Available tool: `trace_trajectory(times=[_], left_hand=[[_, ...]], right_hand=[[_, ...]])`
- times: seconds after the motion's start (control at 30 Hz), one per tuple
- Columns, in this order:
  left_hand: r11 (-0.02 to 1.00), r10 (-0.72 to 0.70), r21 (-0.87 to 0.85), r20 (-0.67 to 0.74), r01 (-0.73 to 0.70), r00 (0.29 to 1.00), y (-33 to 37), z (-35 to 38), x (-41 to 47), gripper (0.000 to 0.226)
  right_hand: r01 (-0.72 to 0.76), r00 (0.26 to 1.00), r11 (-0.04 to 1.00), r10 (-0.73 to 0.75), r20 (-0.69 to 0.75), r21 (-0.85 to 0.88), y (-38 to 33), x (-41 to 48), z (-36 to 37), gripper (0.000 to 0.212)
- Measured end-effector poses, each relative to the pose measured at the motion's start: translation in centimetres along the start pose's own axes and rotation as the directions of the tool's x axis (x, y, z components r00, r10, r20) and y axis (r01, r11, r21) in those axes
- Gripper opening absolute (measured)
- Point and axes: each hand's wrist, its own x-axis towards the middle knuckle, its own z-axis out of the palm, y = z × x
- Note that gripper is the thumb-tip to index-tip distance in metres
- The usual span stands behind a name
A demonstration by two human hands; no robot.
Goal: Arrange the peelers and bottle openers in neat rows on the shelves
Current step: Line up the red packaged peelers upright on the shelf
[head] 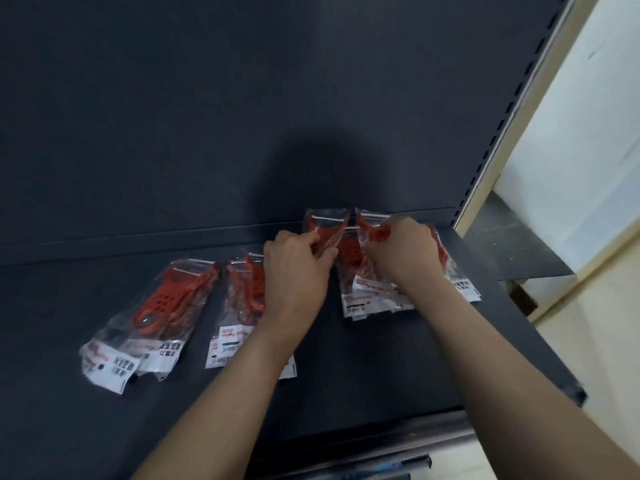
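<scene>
Two bare forearms reach forward onto a dark shop shelf. The left hand (298,271) has its fingers curled, pinching the upper end of a red peeler packet (323,225). The right hand (405,252), just beside it, is curled around the top of a second packet (369,223). Both packets are tipped up near the back edge of the shelf, above the right-hand pile (377,299), whose white labels face the viewer.

To the left lie a middle pile (235,306), partly under the left wrist, and a left-hand pile (159,306), fanned and slightly askew. All rest on the shelf (381,368) in a rough row.

Each item is a red plastic tool with holes in its handle and a metal strip across its head, so most likely a peeler, sealed in a clear bag. These should be light. The tool inside looks stiff, while the glossy film is loose and probably slippery, so stacked packets may slide. It is probably best to grip the hard handle through the bag, not the empty film or the blade end.

Behind stands a dark back panel (207,116), at right a slotted upright (512,109), then a pale wall (588,133).
</scene>
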Motion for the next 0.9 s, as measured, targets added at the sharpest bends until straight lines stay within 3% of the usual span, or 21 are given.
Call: trace_trajectory(times=[0.13,0.43,0.8,0.9], left_hand=[[1.000,-0.022,-0.014,0.039,0.023,0.999,2.8,3.4,0.0,0.039],[0.993,-0.113,0.033,-0.011,0.113,0.994,3.7,6.6,-0.4,0.033],[0.984,-0.169,0.072,0.042,0.165,0.985,4.0,8.3,-0.4,0.050],[0.983,-0.175,0.068,0.050,0.172,0.983,3.8,8.4,-0.4,0.040]], right_hand=[[-0.057,0.998,0.998,0.057,-0.005,0.007,3.6,1.3,-1.7,0.030],[0.006,0.990,0.999,-0.010,0.138,0.033,5.9,3.2,-1.0,0.014],[0.075,0.984,0.997,-0.075,0.163,0.009,6.7,4.8,0.7,0.023],[0.091,0.977,0.996,-0.090,0.191,0.000,6.8,5.0,1.0,0.022]])
